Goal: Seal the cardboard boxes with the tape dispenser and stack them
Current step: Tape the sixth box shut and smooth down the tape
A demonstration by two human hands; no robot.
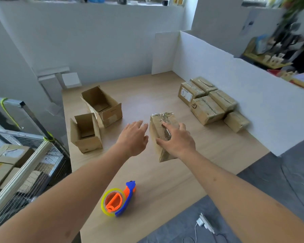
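Note:
A taped cardboard box (159, 130) lies in the middle of the wooden table (218, 146). My right hand (177, 140) rests on top of it with fingers spread, thumb down its left side. My left hand (134, 135) hovers open just left of the box, not touching it. The tape dispenser (118, 199), orange, blue and yellow, lies on the table near the front edge, in neither hand. Two open boxes, a small one (85, 134) and a larger one (102, 104), stand at the left. Several sealed boxes (207, 102) sit in a group at the right by the white wall.
White partition boards (235, 85) enclose the table at the back and right. A metal wire cart (25, 163) with more boxes stands at the left. A white charger with cable (204, 223) lies on the grey floor (253, 181) in front.

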